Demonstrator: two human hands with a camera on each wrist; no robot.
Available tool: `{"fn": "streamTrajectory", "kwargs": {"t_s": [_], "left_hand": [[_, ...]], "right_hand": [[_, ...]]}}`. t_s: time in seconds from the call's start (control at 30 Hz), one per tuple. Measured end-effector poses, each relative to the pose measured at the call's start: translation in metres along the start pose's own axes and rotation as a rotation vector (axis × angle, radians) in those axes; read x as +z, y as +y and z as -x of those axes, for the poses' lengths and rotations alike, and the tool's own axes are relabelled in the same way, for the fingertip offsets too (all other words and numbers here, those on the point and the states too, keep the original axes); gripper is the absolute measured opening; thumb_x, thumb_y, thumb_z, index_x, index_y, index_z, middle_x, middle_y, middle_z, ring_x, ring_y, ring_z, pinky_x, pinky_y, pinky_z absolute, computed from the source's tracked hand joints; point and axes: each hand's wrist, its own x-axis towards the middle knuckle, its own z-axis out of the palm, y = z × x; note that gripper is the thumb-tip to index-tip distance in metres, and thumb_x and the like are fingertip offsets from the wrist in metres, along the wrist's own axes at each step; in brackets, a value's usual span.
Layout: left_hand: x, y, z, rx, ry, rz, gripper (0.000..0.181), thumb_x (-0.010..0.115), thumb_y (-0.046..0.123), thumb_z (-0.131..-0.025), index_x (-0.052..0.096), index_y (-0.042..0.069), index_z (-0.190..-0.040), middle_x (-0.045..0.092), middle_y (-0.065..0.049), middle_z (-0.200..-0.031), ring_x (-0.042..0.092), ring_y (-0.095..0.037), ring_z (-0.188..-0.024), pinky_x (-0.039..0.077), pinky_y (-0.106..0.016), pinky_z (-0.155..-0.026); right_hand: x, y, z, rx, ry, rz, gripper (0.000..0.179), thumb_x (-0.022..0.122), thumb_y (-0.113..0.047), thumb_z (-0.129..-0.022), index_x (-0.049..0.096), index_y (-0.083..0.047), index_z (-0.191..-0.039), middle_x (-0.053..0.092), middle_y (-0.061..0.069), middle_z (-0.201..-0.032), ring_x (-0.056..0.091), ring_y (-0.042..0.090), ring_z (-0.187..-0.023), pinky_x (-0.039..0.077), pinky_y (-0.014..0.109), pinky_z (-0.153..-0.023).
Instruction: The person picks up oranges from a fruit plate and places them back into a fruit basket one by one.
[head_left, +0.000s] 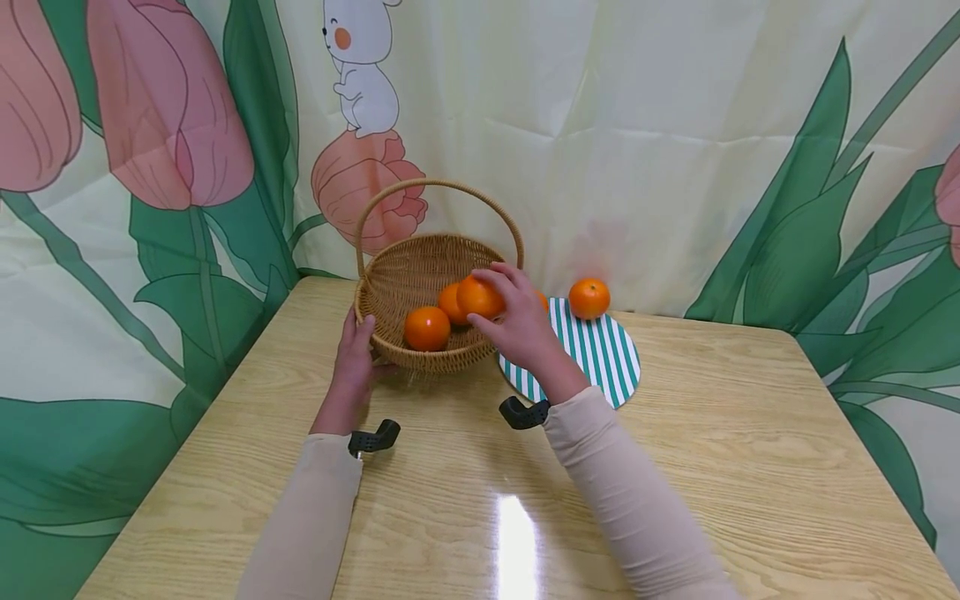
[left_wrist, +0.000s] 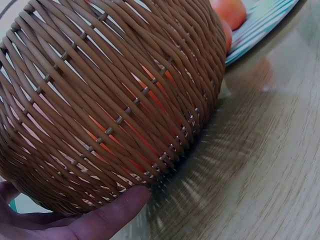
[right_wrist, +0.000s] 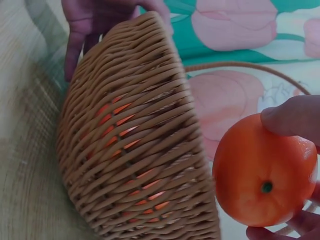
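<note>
A wicker basket [head_left: 401,271] with a tall arched handle stands toward the back of the table. My left hand [head_left: 354,354] holds it at its left side, thumb over the rim and fingers along the outer weave. Inside sit two oranges, a front one [head_left: 427,329] and another [head_left: 450,302] partly hidden behind the held fruit. Over the basket's right part, my right hand [head_left: 521,321] grips an orange [right_wrist: 250,175] between thumb and fingers; its green stem spot shows in the right wrist view. Orange colour also shows through the weave in both wrist views.
Right of the basket lies a green-and-white striped round mat [head_left: 611,358]. One orange [head_left: 589,298] rests at its back edge, and another [head_left: 543,302] is mostly hidden behind my right hand. A printed tulip curtain [head_left: 637,167] hangs behind the wooden table [head_left: 750,433].
</note>
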Motion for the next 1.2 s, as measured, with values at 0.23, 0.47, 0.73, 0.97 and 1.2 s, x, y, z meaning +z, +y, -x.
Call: {"fn": "streamTrajectory", "kwargs": {"t_s": [0.23, 0.47, 0.73, 0.97, 1.2], "left_hand": [[0.003, 0.009, 0.009, 0.011, -0.038, 0.037, 0.067, 0.038, 0.048, -0.101, -0.001, 0.04, -0.155, 0.003, -0.011, -0.162, 0.02, -0.044, -0.144, 0.036, -0.063, -0.104], [0.003, 0.009, 0.009, 0.01, -0.033, 0.024, 0.066, 0.038, 0.049, -0.101, -0.001, 0.041, -0.154, 0.004, -0.007, -0.162, 0.019, -0.041, -0.145, 0.036, -0.062, -0.105], [0.002, 0.007, 0.007, 0.024, -0.024, 0.031, 0.066, 0.04, 0.049, -0.101, 0.001, 0.042, -0.154, 0.004, -0.007, -0.162, 0.019, -0.044, -0.144, 0.036, -0.065, -0.102], [0.003, 0.008, 0.008, 0.021, -0.016, 0.026, 0.066, 0.04, 0.05, -0.101, 0.002, 0.043, -0.154, 0.004, -0.007, -0.162, 0.018, -0.043, -0.144, 0.036, -0.065, -0.103], [0.004, 0.01, 0.009, 0.015, -0.017, 0.01, 0.067, 0.038, 0.046, -0.102, 0.0, 0.038, -0.155, 0.004, -0.009, -0.162, 0.02, -0.047, -0.143, 0.038, -0.065, -0.101]], "right_hand": [[0.008, 0.002, -0.006, 0.016, -0.052, 0.076, 0.052, 0.072, -0.025, -0.087, 0.053, -0.022, -0.135, 0.037, 0.012, -0.148, 0.051, 0.034, -0.122, 0.051, 0.046, -0.095], [0.013, 0.004, -0.012, 0.041, -0.129, 0.138, 0.05, 0.072, -0.027, -0.087, 0.054, -0.021, -0.134, 0.038, 0.01, -0.146, 0.051, 0.033, -0.121, 0.048, 0.049, -0.098], [0.015, 0.003, -0.019, 0.065, -0.247, 0.222, 0.052, 0.072, -0.032, -0.086, 0.054, -0.02, -0.134, 0.042, 0.011, -0.143, 0.053, 0.034, -0.118, 0.047, 0.048, -0.099], [0.016, -0.001, -0.025, 0.073, -0.324, 0.276, 0.055, 0.074, -0.035, -0.084, 0.055, -0.018, -0.133, 0.049, 0.011, -0.135, 0.056, 0.029, -0.107, 0.048, 0.044, -0.094], [0.02, -0.001, -0.03, 0.112, -0.385, 0.332, 0.056, 0.076, -0.036, -0.082, 0.056, -0.018, -0.132, 0.057, 0.008, -0.129, 0.054, 0.027, -0.108, 0.049, 0.041, -0.091]]}}
